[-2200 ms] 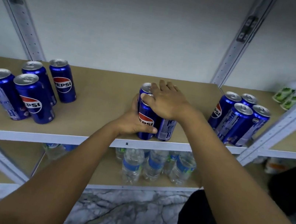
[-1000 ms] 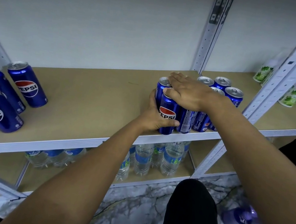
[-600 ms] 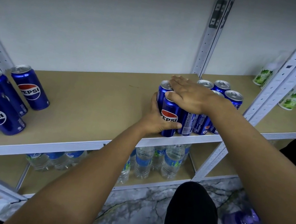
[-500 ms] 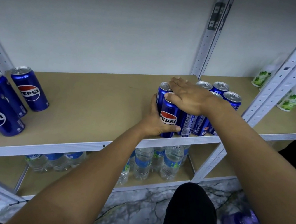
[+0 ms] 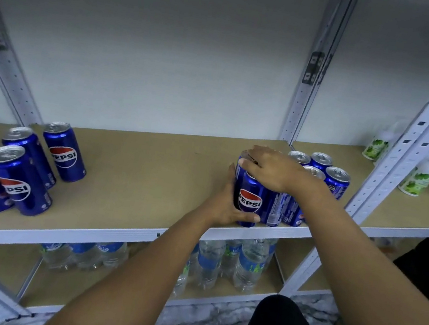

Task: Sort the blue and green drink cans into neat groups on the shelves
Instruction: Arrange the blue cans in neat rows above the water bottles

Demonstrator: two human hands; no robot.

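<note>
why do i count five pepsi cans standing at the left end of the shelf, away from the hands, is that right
Not quite: the head view shows four cans standing at the left end of the shelf, not five. They do stand away from the left hand and right hand.

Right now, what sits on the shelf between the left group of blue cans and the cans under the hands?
Nothing: the head view shows only bare tan shelf board between them.
</note>
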